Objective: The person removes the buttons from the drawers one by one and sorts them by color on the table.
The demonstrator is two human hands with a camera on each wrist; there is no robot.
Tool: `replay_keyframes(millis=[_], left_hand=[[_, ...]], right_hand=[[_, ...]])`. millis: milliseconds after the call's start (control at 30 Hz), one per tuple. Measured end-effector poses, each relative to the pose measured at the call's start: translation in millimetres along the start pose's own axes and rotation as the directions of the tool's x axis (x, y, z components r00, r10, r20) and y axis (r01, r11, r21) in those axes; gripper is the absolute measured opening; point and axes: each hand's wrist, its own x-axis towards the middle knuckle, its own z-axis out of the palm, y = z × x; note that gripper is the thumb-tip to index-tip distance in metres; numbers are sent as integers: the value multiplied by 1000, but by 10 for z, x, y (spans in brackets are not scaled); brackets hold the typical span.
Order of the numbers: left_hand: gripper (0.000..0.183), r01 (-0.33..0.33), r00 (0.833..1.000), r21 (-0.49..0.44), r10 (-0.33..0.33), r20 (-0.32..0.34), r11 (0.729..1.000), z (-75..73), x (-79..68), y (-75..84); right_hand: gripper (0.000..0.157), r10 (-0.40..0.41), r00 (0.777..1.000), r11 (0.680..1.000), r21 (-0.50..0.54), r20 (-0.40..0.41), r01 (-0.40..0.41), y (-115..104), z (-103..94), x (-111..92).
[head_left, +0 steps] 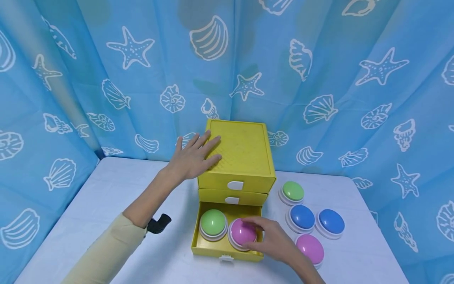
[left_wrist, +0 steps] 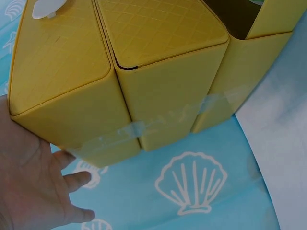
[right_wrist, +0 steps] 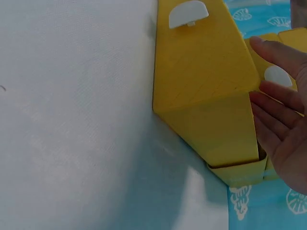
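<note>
A yellow three-drawer box [head_left: 241, 148] stands on the table with its bottom drawer [head_left: 227, 252] pulled out. My left hand [head_left: 193, 156] rests with spread fingers on the left edge of its top; the left wrist view shows this hand beside the box's side wall. In the drawer, a green dome-topped button [head_left: 213, 223] on a white base sits on the left. Beside it on the right is a pink dome-topped button [head_left: 242, 232]. My right hand [head_left: 273, 240] reaches over the drawer's right side, thumb and fingers around the pink one. The drawer front hides that button in the right wrist view.
Right of the box on the white table [head_left: 358, 244] lie another green button [head_left: 293, 191], two blue buttons, one nearer the box [head_left: 302, 217] and one farther right [head_left: 331, 221], and another pink button [head_left: 310, 249]. A blue shell-patterned curtain [head_left: 276, 94] hangs behind.
</note>
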Motion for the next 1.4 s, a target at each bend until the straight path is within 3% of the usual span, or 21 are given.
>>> replay_keyframes(millis=[367,667,900,1200,1400], left_hand=[[67,5,1000,-1,-5,5,1000,25,17,-22],[67,4,1000,-8,-4,3,1000,24,17,-26],[66,0,1000,-19,0,-4,1000,20,7,-20],[67,-10,1000,-24,10,-9,1000,7,-1,-5],[66,-5,1000,-28,5,-12,1000,10,-1,-7]], right_hand=[[63,-30,1000,981,-190,9,31,18,51,55],[64,-91,994,937,-334,59,105,58,52,95],[65,-100,993,908,-403,61,116,66,76,115],[70,-161,987,842,-526,-25,124,119,163,120],[73,-201,979,785,-602,-23,147,135,175,143]])
